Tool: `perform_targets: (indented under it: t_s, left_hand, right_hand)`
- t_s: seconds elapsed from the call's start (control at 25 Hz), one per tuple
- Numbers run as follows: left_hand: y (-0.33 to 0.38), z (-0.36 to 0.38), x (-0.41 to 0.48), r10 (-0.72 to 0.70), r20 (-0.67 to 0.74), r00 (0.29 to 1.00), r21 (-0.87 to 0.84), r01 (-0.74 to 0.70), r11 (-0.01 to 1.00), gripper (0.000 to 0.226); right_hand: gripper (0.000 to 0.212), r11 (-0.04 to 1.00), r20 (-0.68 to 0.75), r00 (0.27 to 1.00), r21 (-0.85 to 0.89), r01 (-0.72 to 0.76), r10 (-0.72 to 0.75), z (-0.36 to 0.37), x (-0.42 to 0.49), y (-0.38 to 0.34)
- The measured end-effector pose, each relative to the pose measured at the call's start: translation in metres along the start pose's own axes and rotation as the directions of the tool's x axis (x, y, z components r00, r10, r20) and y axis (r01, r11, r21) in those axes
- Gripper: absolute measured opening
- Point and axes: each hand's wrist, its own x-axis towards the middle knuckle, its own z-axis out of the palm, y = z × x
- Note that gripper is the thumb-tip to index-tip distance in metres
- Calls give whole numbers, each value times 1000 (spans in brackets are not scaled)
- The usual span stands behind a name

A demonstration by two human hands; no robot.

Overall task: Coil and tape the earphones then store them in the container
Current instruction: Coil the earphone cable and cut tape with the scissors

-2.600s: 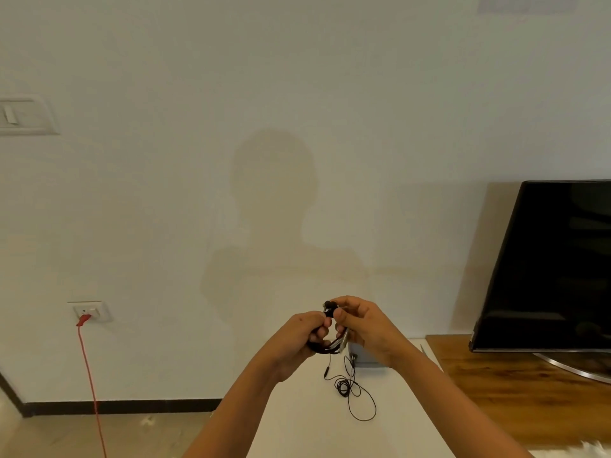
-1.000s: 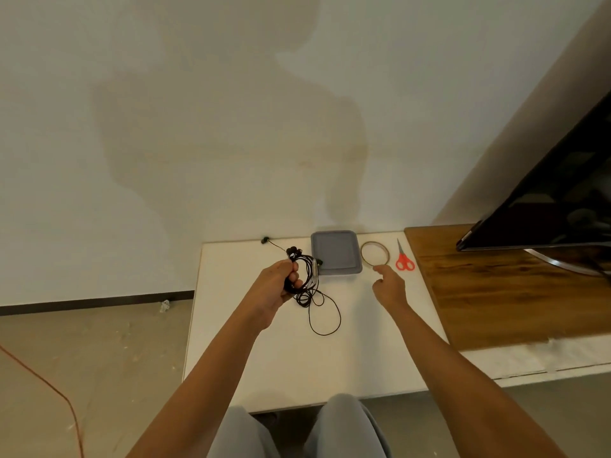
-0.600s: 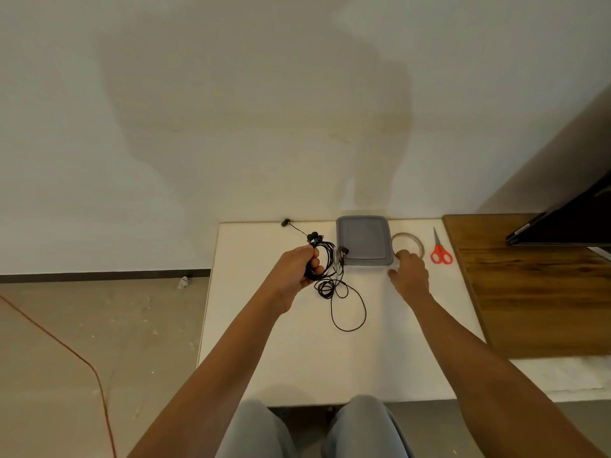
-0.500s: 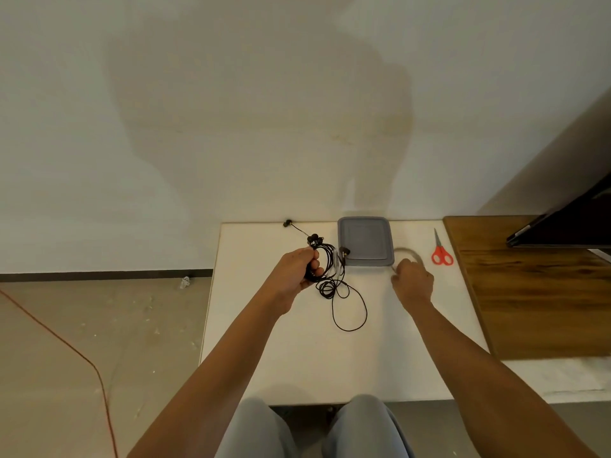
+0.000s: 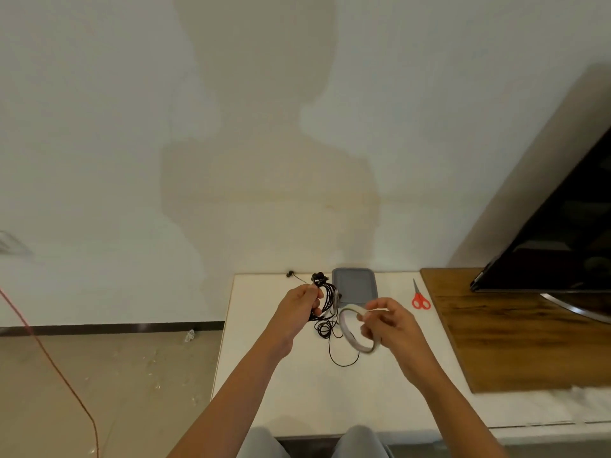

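My left hand [image 5: 302,304] grips a coiled bundle of black earphones [image 5: 325,294] above the white table [image 5: 264,375]; loose loops of the cable trail down onto the tabletop. My right hand [image 5: 388,323] holds a thin roll of clear tape [image 5: 351,330] lifted off the table, just right of the earphones, with fingers and thumb curled on its rim. The grey lidded container [image 5: 355,284] sits at the table's back edge, behind both hands.
Red-handled scissors [image 5: 420,297] lie to the right of the container. A wooden board [image 5: 515,328] adjoins the table on the right, carrying a black TV screen [image 5: 562,242]. One stray earbud [image 5: 291,274] lies near the back edge. An orange cable [image 5: 59,375] runs across the floor at left.
My right hand reached to the tape roll beside the container, picked it up and brought it toward the earphones. My left hand kept holding the coiled bundle.
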Motion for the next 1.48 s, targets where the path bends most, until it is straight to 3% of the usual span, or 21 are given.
perform_targets:
  t_s: [0.16, 0.28, 0.56, 0.68, 0.76, 0.84, 1.0, 1.12, 1.28, 1.48]
  left_hand:
    - [26, -12, -41, 145, -101, 984, 39, -142, 989, 29]
    - [45, -23, -68, 217, -110, 970, 92, -208, 974, 30]
    - [71, -38, -109, 200, -14, 980, 117, -197, 973, 32]
    - [74, -41, -119, 234, 48, 971, 171, -239, 956, 22]
    - [71, -43, -124, 287, 147, 947, 244, -316, 917, 18]
    - [67, -45, -127, 353, 253, 901, 297, -419, 858, 28]
    - [63, -43, -127, 455, 271, 848, 428, -529, 733, 22]
    - [57, -39, -124, 407, 247, 880, 414, -475, 777, 28]
    - [54, -36, -123, 327, 212, 921, 324, -382, 865, 40]
    - [55, -37, -121, 240, 180, 954, 308, -287, 907, 38]
  right_hand:
    - [18, 997, 256, 963, 46, 70, -79, 17, -43, -53]
    - [27, 990, 337, 931, 32, 134, -137, 27, -65, -81]
    - [8, 950, 259, 921, -31, 310, -292, 43, -91, -110]
    - [11, 929, 255, 912, -99, 356, -322, 45, -96, -113]
    - [13, 914, 255, 908, -149, 377, -332, 46, -98, -114]
    - [15, 886, 244, 900, -210, 412, -361, 46, -101, -114]
    - [18, 806, 197, 863, -309, 504, -464, 45, -101, -119]
    - [20, 768, 152, 833, -328, 550, -532, 44, -102, -123]
    - [18, 649, 39, 694, -321, 690, -719, 49, -108, -115]
    - [12, 676, -93, 672, -182, 714, -735, 53, -112, -103]
